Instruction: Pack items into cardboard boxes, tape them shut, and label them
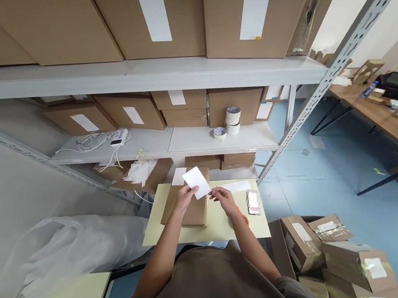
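My left hand grips a white label sheet by its lower edge, thumb on top. At the sheet's right corner, the fingers of my right hand are pinched together on it. Beneath both hands a closed cardboard box lies on a small pale yellow table. Another white label shows at the box's far left. A red-orange and yellow ring-shaped object is partly hidden by my right forearm. Farther right is a phone with a blurred screen, and white paper strips lie behind it.
A grey metal shelf with large boxes rises ahead. Tape rolls and a power strip sit on its middle level. Taped boxes are piled at right. A plastic bag bulges at left; a brown desk stands behind.
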Demonstrator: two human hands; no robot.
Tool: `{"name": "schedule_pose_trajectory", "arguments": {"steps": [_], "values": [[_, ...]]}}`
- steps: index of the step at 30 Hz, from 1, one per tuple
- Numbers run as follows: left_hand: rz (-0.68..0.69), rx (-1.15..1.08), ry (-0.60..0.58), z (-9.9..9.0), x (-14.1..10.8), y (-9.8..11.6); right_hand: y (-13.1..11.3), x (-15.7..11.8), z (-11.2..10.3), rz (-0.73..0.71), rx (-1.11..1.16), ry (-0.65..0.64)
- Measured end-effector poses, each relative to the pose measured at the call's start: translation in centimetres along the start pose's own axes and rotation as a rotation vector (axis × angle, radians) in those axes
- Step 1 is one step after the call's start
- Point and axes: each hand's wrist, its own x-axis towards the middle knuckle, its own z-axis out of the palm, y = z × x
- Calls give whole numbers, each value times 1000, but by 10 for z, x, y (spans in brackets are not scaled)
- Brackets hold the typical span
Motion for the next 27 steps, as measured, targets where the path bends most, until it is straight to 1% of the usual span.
{"name": "schedule_pose_trajectory", "arguments": {"steps": [5, 7, 8, 9, 11, 12, 13, 14, 16, 17, 18, 21, 24, 27], "values": [[5, -32, -66, 14, -4, 4, -6, -8, -5, -52, -3, 31], [-2, 4, -81, 17, -7, 6, -6, -12, -7, -65, -10, 33], [2, 61, -53, 18, -9, 7, -7, -14, -7, -73, -14, 31], [18, 138, 6, 19, -12, 9, -8, -16, -7, -83, -18, 26], [91, 302, 151, 23, -20, 15, -10, -19, -5, -105, -28, 14], [134, 355, 181, 25, -25, 19, -11, -19, -4, -118, -36, 7], [167, 376, 150, 28, -30, 23, -13, -20, -3, -130, -45, -1], [185, 366, 64, 31, -35, 27, -14, -20, -1, -142, -54, -8], [171, 300, -142, 37, -46, 34, -15, -20, 3, -165, -72, -14], [156, 268, -205, 40, -50, 37, -15, -20, 6, -174, -81, -16], [145, 249, -228, 41, -54, 39, -15, -20, 8, -179, -90, -19], [156, 261, -171, 40, -62, 44, -13, -21, 15, -183, -121, -25], [180, 286, -139, 32, -67, 47, -10, -21, 22, -195, -157, -13], [196, 265, -130, 23, -70, 47, -5, -18, 30, -187, -169, -22]]}}
